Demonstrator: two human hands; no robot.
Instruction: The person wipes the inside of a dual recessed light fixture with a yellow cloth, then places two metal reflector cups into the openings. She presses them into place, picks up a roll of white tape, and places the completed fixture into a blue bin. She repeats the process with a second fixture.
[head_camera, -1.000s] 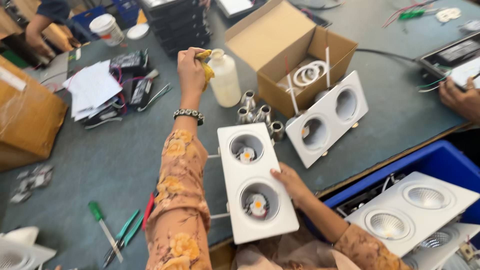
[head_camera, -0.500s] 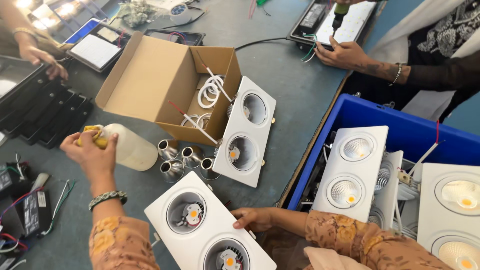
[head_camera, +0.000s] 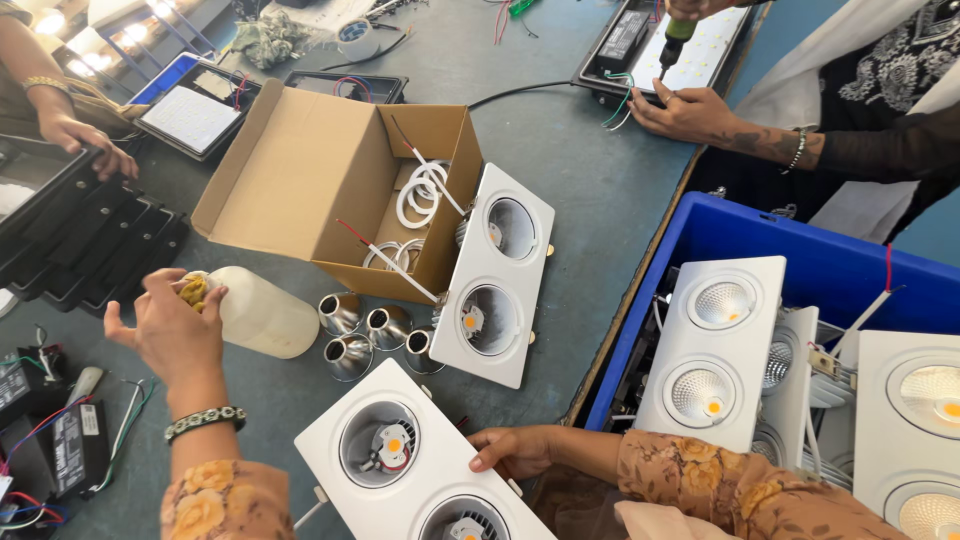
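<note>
My left hand (head_camera: 172, 328) grips the yellow cap end of a white plastic bottle (head_camera: 262, 313) that lies on its side on the grey table. My right hand (head_camera: 513, 450) holds the edge of a white twin-lamp fixture (head_camera: 420, 470) at the near edge of the table; its two round openings show small LED chips. Several shiny metal reflector cups (head_camera: 372, 333) stand between the bottle and a second white twin fixture (head_camera: 495, 277), which leans against an open cardboard box (head_camera: 300, 185).
The box holds coiled white wires (head_camera: 425, 195). A blue crate (head_camera: 810, 265) at right holds more white fixtures (head_camera: 712, 350). Other people's hands work at the far right (head_camera: 690, 112) and far left (head_camera: 85, 135). Black drivers with wires (head_camera: 55, 440) lie at lower left.
The view has swung right and closer. My left hand brought the bottle down from upright to lying on the table. My right hand stays on the fixture.
</note>
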